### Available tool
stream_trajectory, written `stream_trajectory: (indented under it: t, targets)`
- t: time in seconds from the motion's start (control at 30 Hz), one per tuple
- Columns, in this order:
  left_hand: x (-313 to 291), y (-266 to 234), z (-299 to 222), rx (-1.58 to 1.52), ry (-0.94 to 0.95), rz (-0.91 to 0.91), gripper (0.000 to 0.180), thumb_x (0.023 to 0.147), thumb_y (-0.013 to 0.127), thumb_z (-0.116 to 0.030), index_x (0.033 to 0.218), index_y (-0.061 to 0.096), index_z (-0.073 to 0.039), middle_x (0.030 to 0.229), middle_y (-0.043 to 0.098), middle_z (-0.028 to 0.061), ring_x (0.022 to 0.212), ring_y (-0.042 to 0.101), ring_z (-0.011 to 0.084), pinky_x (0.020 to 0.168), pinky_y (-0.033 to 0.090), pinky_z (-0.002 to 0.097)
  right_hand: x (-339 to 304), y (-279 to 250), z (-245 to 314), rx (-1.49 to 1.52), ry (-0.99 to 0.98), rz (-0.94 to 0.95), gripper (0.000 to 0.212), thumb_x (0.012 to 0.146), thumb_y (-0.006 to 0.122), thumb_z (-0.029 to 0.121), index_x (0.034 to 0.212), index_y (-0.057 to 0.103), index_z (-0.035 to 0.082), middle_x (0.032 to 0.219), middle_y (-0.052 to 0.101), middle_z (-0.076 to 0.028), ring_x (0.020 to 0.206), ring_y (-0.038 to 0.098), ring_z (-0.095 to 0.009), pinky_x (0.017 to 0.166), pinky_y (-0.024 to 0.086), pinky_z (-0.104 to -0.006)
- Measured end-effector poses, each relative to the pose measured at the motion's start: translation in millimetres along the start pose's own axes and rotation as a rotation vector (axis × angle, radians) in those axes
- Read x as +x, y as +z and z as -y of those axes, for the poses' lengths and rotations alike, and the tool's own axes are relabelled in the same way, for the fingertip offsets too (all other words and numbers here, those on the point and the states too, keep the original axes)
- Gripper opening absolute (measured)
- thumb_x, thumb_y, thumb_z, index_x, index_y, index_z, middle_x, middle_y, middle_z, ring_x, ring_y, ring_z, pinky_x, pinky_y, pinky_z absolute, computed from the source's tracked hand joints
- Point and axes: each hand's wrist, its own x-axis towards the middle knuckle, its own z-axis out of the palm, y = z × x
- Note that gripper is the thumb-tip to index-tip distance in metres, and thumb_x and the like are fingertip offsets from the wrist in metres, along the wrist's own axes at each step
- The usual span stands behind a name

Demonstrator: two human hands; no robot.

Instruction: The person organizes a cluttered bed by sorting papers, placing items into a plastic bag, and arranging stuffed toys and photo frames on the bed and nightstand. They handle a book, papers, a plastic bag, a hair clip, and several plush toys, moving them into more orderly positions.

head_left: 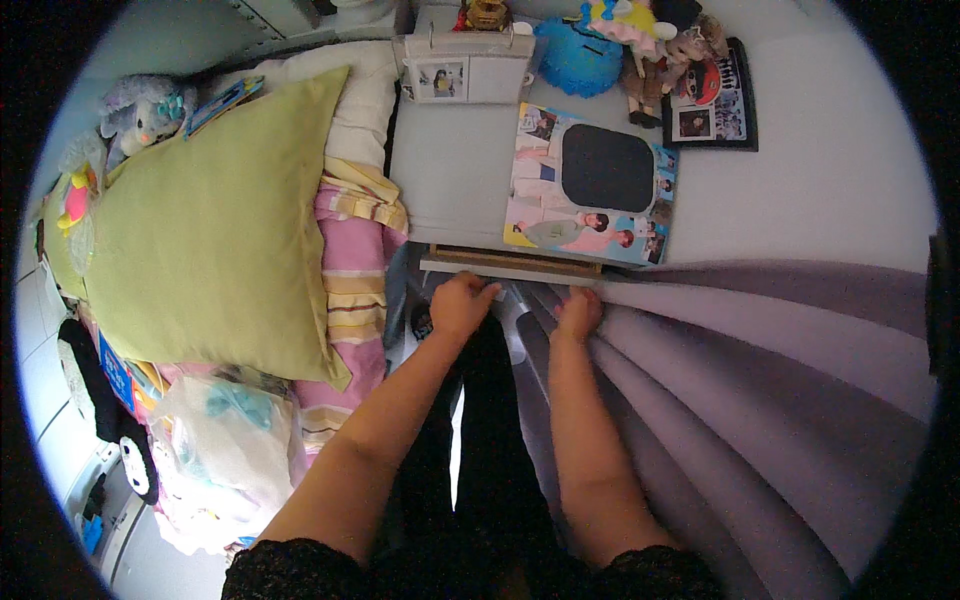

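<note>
A white drawer [512,267] with a wood-coloured inner edge stands slightly pulled out from under a white cabinet top [450,180]. My left hand [463,306] is curled at the left half of its front edge, with the thumb toward the middle. Near the drawer's right end, my right hand [578,313] is closed against the same edge, and its fingertips are partly hidden. What lies inside the drawer cannot be seen. Grey-purple curtain [740,370] folds hang right beside my right hand.
On the cabinet top lie a picture-covered board [535,215] with a dark pad [607,167], a desk calendar [468,80], a blue plush [580,60], dolls [645,85] and a dark picture frame [738,110]. A bed with a green pillow [220,240] and a plush rabbit [145,115] stands at left.
</note>
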Motion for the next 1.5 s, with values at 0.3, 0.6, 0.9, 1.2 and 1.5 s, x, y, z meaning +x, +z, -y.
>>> stream_trajectory:
  t: [0.3,0.6,0.9,1.2,1.5]
  targets:
    - [23,7,16,-1.445,-0.344,0.194,0.025,0.084,0.044,-0.008,0.108,0.047,0.001,0.113,0.052,0.0187,0.105,0.052,0.0343,0.089,0.042,0.0501,29,-14,22,0.734,0.607,0.196,0.048,0.081,0.05,0.026,0.124,0.04,0.009,0.123,0.04,-0.015,0.112,0.044,-0.031,0.096,0.03,-0.0549]
    - [34,2,14,-1.708,-0.366,0.264,0.03,0.078,0.048,-0.005,0.107,0.048,-0.001,0.116,0.05,0.0192,0.114,0.044,0.0363,0.095,0.034,0.0532,54,-30,62,0.746,0.553,0.239,0.072,0.077,0.048,0.056,0.128,0.034,0.006,0.127,0.038,-0.018,0.116,0.038,-0.036,0.101,0.016,-0.059]
    - [34,-4,2,-1.681,-0.296,0.273,0.034,0.072,0.051,0.0,0.105,0.047,-0.007,0.111,0.051,0.0162,0.11,0.046,0.0341,0.096,0.029,0.0594,37,-29,70,0.915,0.478,0.395,0.099,0.076,0.039,0.07,0.138,0.01,-0.002,0.141,0.021,-0.019,0.131,0.019,-0.035,0.107,0.008,-0.0509]
    - [15,-15,-33,-1.392,-0.384,0.017,0.037,0.076,0.051,-0.001,0.111,0.041,-0.008,0.105,0.052,0.0111,0.1,0.051,0.0279,0.091,0.035,0.0527,29,-23,79,0.75,0.463,0.246,0.082,0.078,0.05,0.052,0.135,0.022,-0.001,0.135,0.028,-0.017,0.121,0.032,-0.032,0.101,0.026,-0.0457]
    - [82,29,-68,-0.369,0.341,-0.397,0.042,0.077,0.057,-0.006,0.117,0.046,0.004,0.11,0.055,0.0153,0.091,0.057,0.025,0.077,0.046,0.0341,-7,45,153,-0.428,-0.891,0.148,0.053,0.074,0.064,0.014,0.121,0.044,0.0,0.118,0.049,-0.018,0.109,0.049,-0.031,0.092,0.039,-0.0411]
